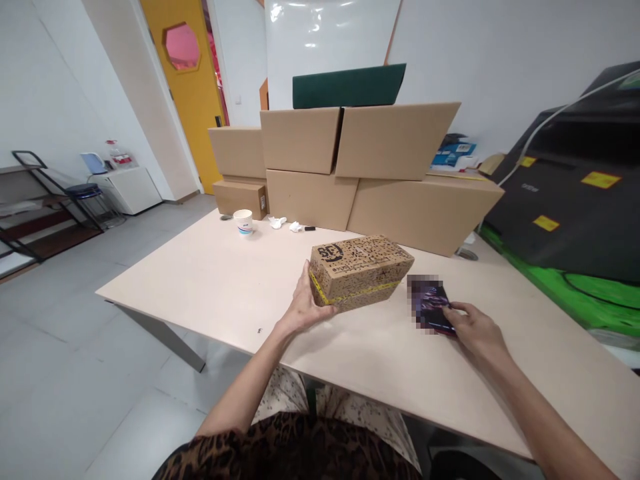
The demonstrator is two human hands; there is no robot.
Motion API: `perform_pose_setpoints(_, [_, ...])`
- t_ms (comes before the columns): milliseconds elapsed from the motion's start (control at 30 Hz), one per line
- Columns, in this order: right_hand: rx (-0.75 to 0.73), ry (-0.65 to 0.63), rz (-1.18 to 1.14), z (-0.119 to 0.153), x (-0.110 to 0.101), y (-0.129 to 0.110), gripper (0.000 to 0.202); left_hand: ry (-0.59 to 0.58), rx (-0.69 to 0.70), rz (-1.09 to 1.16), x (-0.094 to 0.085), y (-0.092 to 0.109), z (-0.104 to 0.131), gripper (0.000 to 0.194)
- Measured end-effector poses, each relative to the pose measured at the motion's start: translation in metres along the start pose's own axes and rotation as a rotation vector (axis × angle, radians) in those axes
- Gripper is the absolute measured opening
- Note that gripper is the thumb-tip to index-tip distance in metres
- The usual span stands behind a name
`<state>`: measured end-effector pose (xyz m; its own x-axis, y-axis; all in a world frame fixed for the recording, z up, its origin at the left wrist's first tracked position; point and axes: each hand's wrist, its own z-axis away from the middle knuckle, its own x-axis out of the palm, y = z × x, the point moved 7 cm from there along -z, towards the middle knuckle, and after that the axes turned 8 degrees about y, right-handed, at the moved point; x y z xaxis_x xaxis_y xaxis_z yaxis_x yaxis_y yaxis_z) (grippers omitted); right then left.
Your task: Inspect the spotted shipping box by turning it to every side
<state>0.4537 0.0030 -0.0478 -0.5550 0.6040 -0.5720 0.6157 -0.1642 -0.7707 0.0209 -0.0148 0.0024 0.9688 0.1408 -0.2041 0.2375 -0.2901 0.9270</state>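
My left hand [306,305] grips the near left end of a brown printed box [363,263], its thumb along the lower front edge. A yellow band runs around the side of this box, and its near left end looks slightly raised off the table [200,280]. To the right, my right hand [475,327] holds the right edge of a dark phone [434,307] with thumb and fingers. Part of the phone is pixelated, and whether it touches the table is hard to tell.
Stacked cardboard boxes [305,140] line the table's back, with a green box [347,87] on top. A paper cup [243,223], crumpled tissues [277,222] and a black cap [310,229] lie before them. Black cases [570,180] stand at the right.
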Motion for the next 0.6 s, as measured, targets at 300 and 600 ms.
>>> perform_pose_setpoints(300, [-0.093, 0.016, -0.157, 0.018, -0.004, -0.063, 0.053, 0.036, 0.388, -0.056, -0.025, 0.097, -0.03, 0.128])
perform_pose_setpoints(600, [0.129, -0.083, -0.895, 0.032, 0.054, -0.127, 0.068, -0.179, 0.276, 0.084, 0.022, 0.07, -0.047, 0.146])
